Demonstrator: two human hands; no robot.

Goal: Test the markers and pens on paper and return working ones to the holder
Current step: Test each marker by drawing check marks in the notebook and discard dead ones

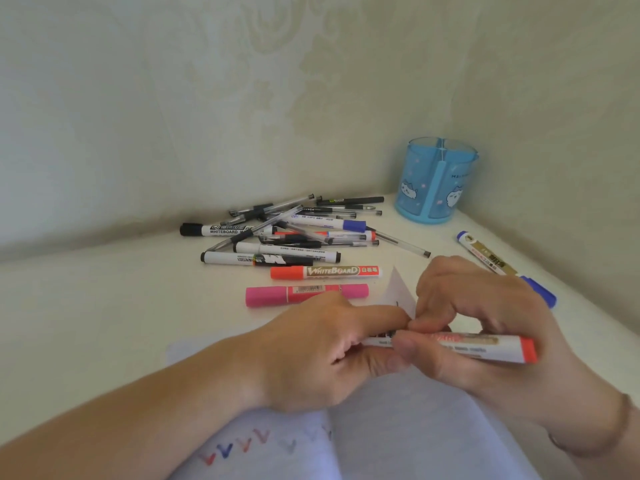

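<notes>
Red-capped whiteboard marker (485, 346) lies crosswise between both hands above the paper (398, 427). Right hand (485, 327) grips the barrel with curled fingers; left hand (322, 348) pinches the opposite end, thumb tips meeting. Coloured check marks (249, 445) show on the paper's near edge. Blue holder (436, 180) stands upright in the far corner, right of the loose pile of pens (287, 230).

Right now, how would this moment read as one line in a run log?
both hands grip red-ended marker over paper | test marks present | holder looks empty | pile untested
</notes>
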